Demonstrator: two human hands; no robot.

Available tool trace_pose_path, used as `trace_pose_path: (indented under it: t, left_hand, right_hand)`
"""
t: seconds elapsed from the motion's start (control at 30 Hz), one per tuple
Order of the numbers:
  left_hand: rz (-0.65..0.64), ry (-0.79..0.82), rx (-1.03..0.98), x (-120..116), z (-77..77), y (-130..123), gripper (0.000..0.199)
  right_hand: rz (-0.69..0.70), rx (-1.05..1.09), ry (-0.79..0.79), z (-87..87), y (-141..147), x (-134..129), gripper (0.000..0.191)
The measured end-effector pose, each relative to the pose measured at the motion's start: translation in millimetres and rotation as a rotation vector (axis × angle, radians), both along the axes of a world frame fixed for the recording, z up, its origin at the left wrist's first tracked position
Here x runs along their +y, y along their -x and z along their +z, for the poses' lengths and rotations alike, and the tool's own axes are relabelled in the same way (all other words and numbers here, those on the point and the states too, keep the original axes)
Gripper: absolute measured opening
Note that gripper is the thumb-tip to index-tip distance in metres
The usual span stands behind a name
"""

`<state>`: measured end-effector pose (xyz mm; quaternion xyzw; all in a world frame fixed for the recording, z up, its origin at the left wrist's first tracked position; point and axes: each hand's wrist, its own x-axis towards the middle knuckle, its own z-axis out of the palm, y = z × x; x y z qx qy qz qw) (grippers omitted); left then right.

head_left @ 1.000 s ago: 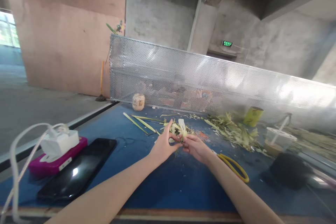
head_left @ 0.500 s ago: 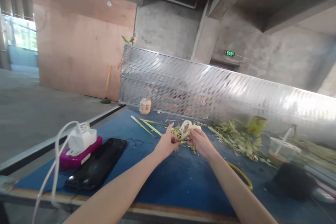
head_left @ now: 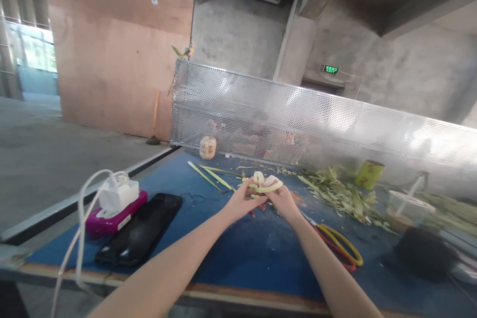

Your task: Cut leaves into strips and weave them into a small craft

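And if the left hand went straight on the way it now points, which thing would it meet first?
The left hand would most likely first meet the curved pale green leaf strip between the hands; beyond it, perhaps the right hand, though depth is unclear.

Blue tabletop (head_left: 257, 263) bare at near centre, between the forearms; low passage there. Another open lane left of the left forearm, up to the phone (head_left: 143, 226). Far left of that: magenta power strip (head_left: 134, 211), charger (head_left: 121, 194) standing tall, looping cables (head_left: 80, 218) over the near edge. Middle taken by left hand (head_left: 240, 199), right hand (head_left: 285, 201). Right: scissors (head_left: 350, 242) beside the forearm, then a narrow gap before a dark object (head_left: 427, 253). Far right blocked by leaf pile (head_left: 339, 194), cup (head_left: 408, 208). Perforated panel (head_left: 231, 102) walls the far side.
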<state>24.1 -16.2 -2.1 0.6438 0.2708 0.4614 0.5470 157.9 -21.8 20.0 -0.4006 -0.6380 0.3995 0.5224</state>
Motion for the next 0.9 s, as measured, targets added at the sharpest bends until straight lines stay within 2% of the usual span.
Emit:
trace_pose_path:
  t: [0.1,0.2,0.33,0.47,0.6,0.8,0.9]
  left_hand:
    - [-0.057,0.062,-0.061,1.1,0.9,-1.2,0.052]
    - [-0.082,0.156,-0.131,3.1,3.4,0.0,0.044]
    - [-0.074,0.24,-0.174,4.9,4.0,0.5,0.04]
    - [-0.046,0.29,-0.19,5.0,3.6,1.4,0.039]
    - [-0.039,0.334,-0.217,3.9,7.6,5.0,0.035]
    - [-0.029,0.528,-0.185,6.8,13.7,10.1,0.046]
    - [-0.004,0.63,-0.21,9.8,12.5,10.4,0.045]
  right_hand:
    - [0.038,0.012,0.015,-1.7,-0.1,-0.1,0.032]
    - [-0.015,-0.038,-0.028,-2.0,-2.2,2.6,0.031]
    - [-0.109,-0.203,-0.168,-2.3,-3.3,5.7,0.028]
    - [-0.077,-0.249,-0.179,-4.1,-1.4,4.4,0.023]
    - [-0.062,-0.168,-0.119,-4.2,0.3,0.4,0.026]
    - [0.15,0.053,-0.032,-13.6,-3.1,3.6,0.026]
    - [0.193,0.137,-0.003,-19.4,-6.1,6.3,0.027]
